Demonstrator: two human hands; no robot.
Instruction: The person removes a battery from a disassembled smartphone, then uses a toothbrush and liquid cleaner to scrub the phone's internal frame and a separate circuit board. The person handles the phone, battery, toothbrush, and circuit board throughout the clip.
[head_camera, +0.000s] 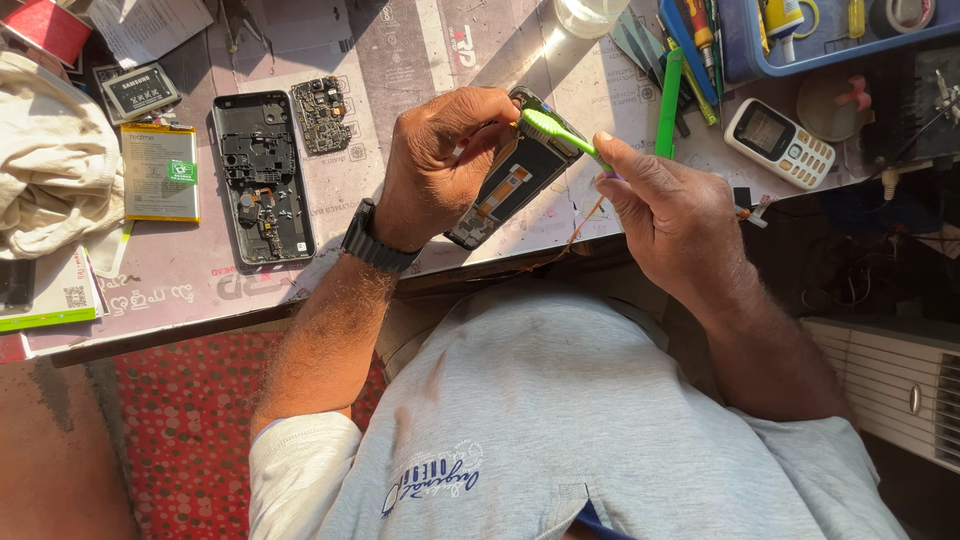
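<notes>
A grey, scuffed tabletop covered by a printed work mat fills the upper part of the view, lit by hard sunlight, with its dark front edge running from nine o'clock toward the centre. Just above centre, the left hand, a black watch at its wrist, is clamped around an opened black smartphone frame with its inner parts exposed, held tilted above the tabletop's edge. The right hand, at about two o'clock from centre, pinches a light green plastic toothbrush whose head rests on the frame's upper end. At ten o'clock lie a black phone back housing, a small dark circuit board just beside it, and a flat rectangular battery with a green label. A crumpled cream cloth sits at nine o'clock. At one o'clock stand a blue plastic tray of tools and a small white keypad phone. Below the tabletop, at seven o'clock, a red dotted floor covering shows.
</notes>
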